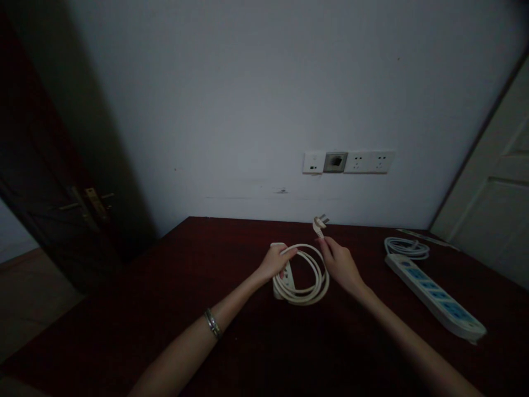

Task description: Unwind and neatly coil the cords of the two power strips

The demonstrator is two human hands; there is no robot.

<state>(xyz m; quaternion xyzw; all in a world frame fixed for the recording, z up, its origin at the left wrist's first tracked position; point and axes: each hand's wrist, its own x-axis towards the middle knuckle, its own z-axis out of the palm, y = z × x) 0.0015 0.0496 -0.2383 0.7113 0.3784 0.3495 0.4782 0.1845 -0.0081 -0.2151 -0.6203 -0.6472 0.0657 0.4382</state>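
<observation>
My left hand (276, 261) is closed around a white power strip (288, 277) and one side of its coiled white cord (318, 289). The loops hang to the right of the strip and partly cover its sockets. Fingers pinched, my right hand (339, 263) grips the cord just below the plug (319, 223). The plug points up and to the right, its metal prongs bare. Both hands are above the dark red table, close together.
On the table's right lies a second power strip (436, 298) with blue sockets, its cord (407, 248) coiled at the far end. Wall sockets (369, 162) sit above the back edge of the table (231, 248). A dark door (49, 165) stands at left, a pale door (496, 182) at right.
</observation>
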